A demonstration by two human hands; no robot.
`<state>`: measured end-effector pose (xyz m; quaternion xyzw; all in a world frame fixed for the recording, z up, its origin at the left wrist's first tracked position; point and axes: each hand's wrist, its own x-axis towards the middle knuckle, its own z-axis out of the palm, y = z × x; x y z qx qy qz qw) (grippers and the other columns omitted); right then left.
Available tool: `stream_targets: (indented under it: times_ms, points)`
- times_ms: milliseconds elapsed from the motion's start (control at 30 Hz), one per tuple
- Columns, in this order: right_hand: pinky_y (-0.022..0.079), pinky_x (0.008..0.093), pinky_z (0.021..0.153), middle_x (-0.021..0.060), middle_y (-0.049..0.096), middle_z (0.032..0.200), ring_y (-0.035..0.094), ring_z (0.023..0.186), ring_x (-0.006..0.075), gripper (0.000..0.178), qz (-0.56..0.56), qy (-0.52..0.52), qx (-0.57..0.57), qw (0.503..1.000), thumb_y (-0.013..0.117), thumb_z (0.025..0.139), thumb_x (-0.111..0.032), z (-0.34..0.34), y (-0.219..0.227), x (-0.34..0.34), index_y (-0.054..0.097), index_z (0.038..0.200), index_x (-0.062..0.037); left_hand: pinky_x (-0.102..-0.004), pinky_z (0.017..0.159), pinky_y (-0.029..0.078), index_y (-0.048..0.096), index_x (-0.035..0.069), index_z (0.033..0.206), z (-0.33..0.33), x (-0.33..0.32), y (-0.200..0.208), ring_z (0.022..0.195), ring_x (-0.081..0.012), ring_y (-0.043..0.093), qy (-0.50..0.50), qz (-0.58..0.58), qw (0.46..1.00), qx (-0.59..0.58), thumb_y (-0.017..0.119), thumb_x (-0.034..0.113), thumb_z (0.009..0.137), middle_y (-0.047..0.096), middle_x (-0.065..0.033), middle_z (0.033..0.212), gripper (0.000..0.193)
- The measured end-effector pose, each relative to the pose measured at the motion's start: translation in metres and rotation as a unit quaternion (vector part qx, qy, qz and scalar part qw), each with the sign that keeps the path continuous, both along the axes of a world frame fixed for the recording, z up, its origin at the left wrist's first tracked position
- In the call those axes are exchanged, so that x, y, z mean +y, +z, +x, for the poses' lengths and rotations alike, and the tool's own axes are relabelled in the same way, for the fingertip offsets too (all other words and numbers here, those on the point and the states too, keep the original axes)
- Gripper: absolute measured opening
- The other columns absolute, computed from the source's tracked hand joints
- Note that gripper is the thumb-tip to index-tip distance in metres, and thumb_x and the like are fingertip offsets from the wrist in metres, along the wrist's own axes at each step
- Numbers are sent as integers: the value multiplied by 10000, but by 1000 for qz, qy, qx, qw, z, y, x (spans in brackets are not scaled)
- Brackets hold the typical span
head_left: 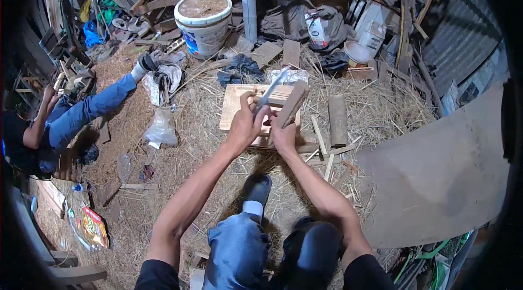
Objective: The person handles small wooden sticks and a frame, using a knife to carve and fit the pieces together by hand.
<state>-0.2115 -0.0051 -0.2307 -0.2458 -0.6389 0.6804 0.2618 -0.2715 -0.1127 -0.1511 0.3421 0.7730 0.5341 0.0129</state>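
Observation:
In front of my knees, my left hand [243, 126] is closed around a knife whose long, pale blade [275, 86] points up and away. My right hand [283, 136] grips a brown wooden block [295, 102], tilted upward to the right of the blade. Both hands are close together, and the fingers partly hide the knife's handle. Below them lies a light wooden board [231, 106] with thin sticks on it. Just right of the hands a brown wooden piece [338, 121] lies on the straw, beside a narrow wood strip [319, 135].
A white bucket [204, 26] stands beside a post [248, 4] at the back. At the left another person [81, 113] sits with legs stretched out. A clear plastic bag [160, 128] lies between us. A large brown sheet [436, 170] covers the right side.

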Motion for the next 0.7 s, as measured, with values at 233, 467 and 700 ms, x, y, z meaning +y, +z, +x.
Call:
stream_targets:
  times_ms: [233, 467, 700]
  points:
    - [438, 248, 614, 55, 647, 795, 587, 703, 97, 199, -6, 21, -19, 1000, 562, 880, -157, 7, 13, 0, 635, 985, -3, -315, 605, 439, 567, 10, 1063, -11, -14, 22, 660, -154, 556, -31, -5, 999, -45, 461, 207, 927, 608, -110, 743, 262]
    - [449, 262, 633, 51, 646, 812, 578, 685, 110, 193, -10, 29, -3, 1000, 556, 883, -150, 7, 1, 8, 636, 978, -3, -311, 472, 393, 613, 3, 1037, -5, -13, 33, 477, -157, 506, -28, -33, 999, 19, 512, 178, 888, 622, -182, 681, 251]
    - [439, 277, 616, 65, 654, 766, 592, 695, 117, 222, -21, 36, 17, 999, 572, 868, -169, 7, -3, 12, 606, 1002, 5, -283, 493, 380, 623, 77, 1085, -3, -9, 33, 550, -96, 475, -38, -58, 998, -12, 515, 210, 897, 660, -110, 756, 254]
